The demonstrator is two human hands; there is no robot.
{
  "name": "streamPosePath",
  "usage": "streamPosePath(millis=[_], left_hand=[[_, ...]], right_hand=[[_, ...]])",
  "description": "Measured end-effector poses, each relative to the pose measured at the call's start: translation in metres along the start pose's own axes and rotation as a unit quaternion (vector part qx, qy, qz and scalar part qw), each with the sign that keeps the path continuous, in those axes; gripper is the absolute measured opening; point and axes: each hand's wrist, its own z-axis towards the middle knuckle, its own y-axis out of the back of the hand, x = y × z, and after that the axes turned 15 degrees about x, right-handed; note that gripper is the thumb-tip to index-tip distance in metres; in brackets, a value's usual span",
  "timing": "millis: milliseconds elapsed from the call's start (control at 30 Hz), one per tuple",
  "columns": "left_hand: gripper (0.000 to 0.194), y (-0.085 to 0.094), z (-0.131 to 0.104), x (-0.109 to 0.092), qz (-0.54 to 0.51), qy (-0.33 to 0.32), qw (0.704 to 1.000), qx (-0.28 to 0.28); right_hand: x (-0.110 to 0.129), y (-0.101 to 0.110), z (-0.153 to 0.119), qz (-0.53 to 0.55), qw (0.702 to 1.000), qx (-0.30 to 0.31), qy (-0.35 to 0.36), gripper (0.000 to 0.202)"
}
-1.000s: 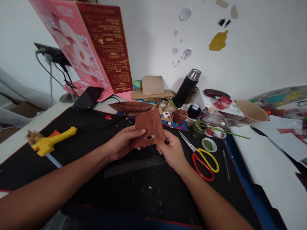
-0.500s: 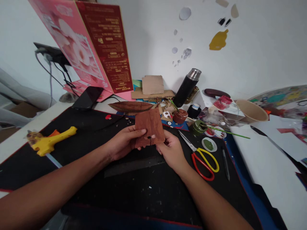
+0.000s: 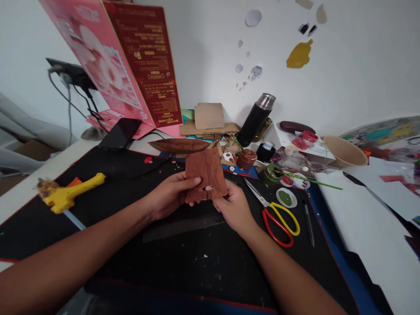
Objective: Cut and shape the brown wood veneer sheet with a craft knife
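Observation:
Between both hands is a reddish-brown painted card piece (image 3: 206, 168), roughly square, with a small ragged hole and a split near its lower edge. My left hand (image 3: 172, 192) grips its left side, thumb on the front face and fingers behind. My right hand (image 3: 234, 205) pinches the lower right corner, its fingers partly hidden behind the piece. The piece is held above the black mat (image 3: 197, 262). Just behind it lies a long brown boat-shaped piece (image 3: 179, 146).
A yellow glue gun (image 3: 68, 192) lies at the left. Red-and-yellow scissors (image 3: 275, 216) and a pen (image 3: 309, 225) are on the right. Farther back stand paint jars (image 3: 246, 159), a black flask (image 3: 255, 121) and a pink-and-red box (image 3: 144, 65).
The brown piece has shifted very slightly, and its small hole shows a little more openly. Both hands keep their hold on it.

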Motion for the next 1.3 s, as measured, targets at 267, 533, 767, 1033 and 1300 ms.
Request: streamPosePath(millis=[267, 533, 767, 1033, 1300], left_hand=[[0.026, -0.0006, -0.0001, -0.0032, -0.039, -0.006, 0.999, -0.009], [0.025, -0.004, -0.0009, -0.0053, -0.041, 0.003, 0.999, -0.016], [0.03, -0.0043, -0.0009, -0.0041, -0.028, 0.002, 0.999, -0.017], [0.032, -0.0029, -0.0014, -0.002, -0.026, 0.005, 0.999, -0.028], [0.029, -0.0026, -0.0008, -0.001, -0.016, -0.002, 1.0, -0.012]], right_hand=[[-0.0025, 0.0016, 0.0, -0.013, 1.0, 0.017, 0.013, 0.02], [0.0002, 0.0015, -0.0008, -0.007, 1.0, 0.012, 0.015, 0.019], [0.0019, 0.0002, -0.0007, -0.021, 1.0, 0.009, 0.004, 0.025], [-0.0005, 0.0002, -0.0011, -0.023, 1.0, 0.008, -0.002, 0.031], [0.0002, -0.0008, -0.0008, -0.026, 1.0, 0.0, -0.01, 0.034]])
